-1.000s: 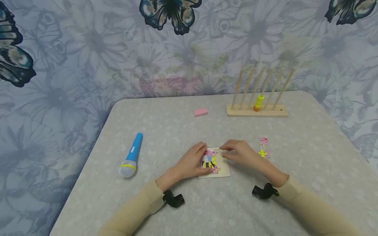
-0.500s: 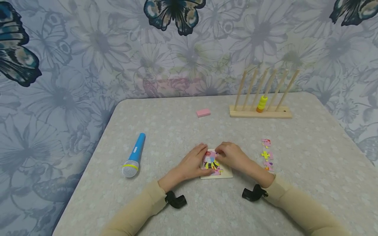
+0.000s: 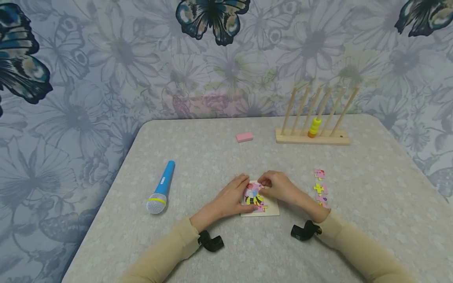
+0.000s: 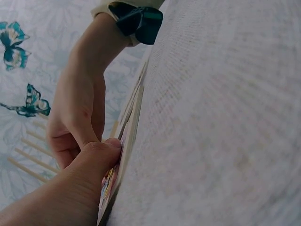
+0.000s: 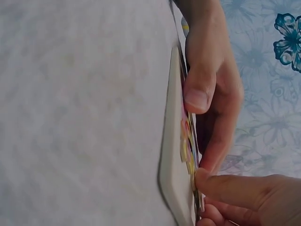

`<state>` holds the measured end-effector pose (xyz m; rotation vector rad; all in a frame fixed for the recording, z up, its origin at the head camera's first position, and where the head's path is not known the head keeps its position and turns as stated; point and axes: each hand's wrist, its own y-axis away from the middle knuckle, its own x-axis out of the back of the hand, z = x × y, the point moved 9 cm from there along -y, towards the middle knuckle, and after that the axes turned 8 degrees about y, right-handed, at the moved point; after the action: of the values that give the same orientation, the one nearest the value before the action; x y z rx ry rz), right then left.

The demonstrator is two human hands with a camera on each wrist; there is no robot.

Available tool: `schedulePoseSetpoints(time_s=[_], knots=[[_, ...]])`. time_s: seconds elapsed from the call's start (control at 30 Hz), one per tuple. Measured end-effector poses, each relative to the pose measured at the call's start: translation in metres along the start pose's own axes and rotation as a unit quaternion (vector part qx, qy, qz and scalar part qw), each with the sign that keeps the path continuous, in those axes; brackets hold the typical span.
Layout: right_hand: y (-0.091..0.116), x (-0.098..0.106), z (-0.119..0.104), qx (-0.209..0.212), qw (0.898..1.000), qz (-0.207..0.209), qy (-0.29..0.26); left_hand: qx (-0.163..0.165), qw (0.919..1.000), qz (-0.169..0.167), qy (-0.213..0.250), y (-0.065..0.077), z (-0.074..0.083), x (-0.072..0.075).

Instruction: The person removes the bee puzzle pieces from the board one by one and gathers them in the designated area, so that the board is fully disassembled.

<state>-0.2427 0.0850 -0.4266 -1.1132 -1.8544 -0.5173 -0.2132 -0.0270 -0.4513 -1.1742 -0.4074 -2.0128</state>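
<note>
A small wooden puzzle board (image 3: 271, 209) lies on the table, partly filled with pink, blue, yellow and black pieces that form a bee picture (image 3: 252, 200). My left hand (image 3: 226, 200) rests along the board's left side, fingers extended toward its far corner and thumb (image 4: 107, 151) pressing on the pieces near the front. At the upper right of the picture, my right hand (image 3: 283, 188) pinches a puzzle piece between thumb and index finger, low against the board. That piece is mostly hidden by the fingers. Several loose puzzle pieces (image 3: 318, 188) lie right of the right hand.
A blue toy microphone (image 3: 161, 188) lies at the left. Farther back are a pink block (image 3: 244, 137) and a wooden peg stand (image 3: 313, 139) with yellow and orange beads on one peg. A patterned wall rises behind the cloth-covered table (image 3: 205, 153).
My right hand has moved left from the board's upper right edge onto the picture, uncovering more loose pieces beside the forearm. Left hand stays on the board. The head view has shifted slightly.
</note>
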Motion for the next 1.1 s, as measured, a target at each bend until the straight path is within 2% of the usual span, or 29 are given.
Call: schedulePoseSetpoints(time_s=[0.27,0.5,0.63,0.7,0.93,1.1], knots=[[-0.002,0.003,0.003,0.023,0.999,-0.027,-0.024,-0.002,1.0,0.002,-0.007,-0.002,0.0,-0.002],[0.005,0.022,0.01,0.045,0.999,-0.001,-0.025,-0.002,1.0,-0.003,-0.008,-0.001,0.0,-0.004],[0.006,0.017,0.008,0.056,0.998,-0.01,-0.039,-0.003,1.0,-0.002,-0.008,0.0,-0.001,-0.003],[0.006,0.012,0.004,0.056,0.998,-0.012,-0.028,-0.007,1.0,-0.004,-0.004,0.001,-0.001,-0.004],[0.005,0.001,-0.009,0.036,0.997,0.005,0.073,-0.009,0.9996,-0.019,-0.02,0.004,-0.001,-0.009],[0.006,0.0,-0.012,0.02,0.997,0.014,0.071,0.001,0.9988,-0.027,-0.04,0.005,-0.001,-0.008]])
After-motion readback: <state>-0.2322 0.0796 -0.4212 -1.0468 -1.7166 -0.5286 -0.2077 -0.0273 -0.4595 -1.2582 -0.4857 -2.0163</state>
